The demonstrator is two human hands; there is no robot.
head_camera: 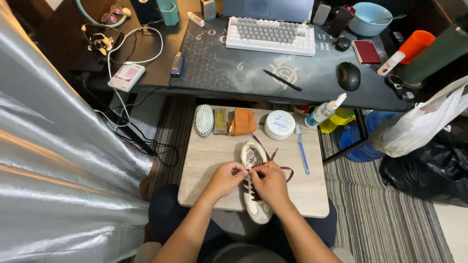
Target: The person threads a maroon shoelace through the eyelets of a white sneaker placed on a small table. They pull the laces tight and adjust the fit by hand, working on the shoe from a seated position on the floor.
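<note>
A dark desk point(234, 73) with a patterned mat carries a white keyboard point(270, 36) and a black mouse point(349, 76). Below it, over striped carpet point(385, 214), a small pale wood-grain tabletop point(209, 156) holds a white bristle brush point(204, 120), an orange cloth point(242, 122), a round white tin point(280, 124) and a blue toothbrush point(302, 155). A cream sneaker point(256, 207) lies at its front edge, toe toward the person. The left hand point(225, 179) and right hand point(271, 184) meet over it, fingers pinched on the maroon lace point(286, 170).

Dark desk point(234, 68) over striped rug point(380, 214)
</note>
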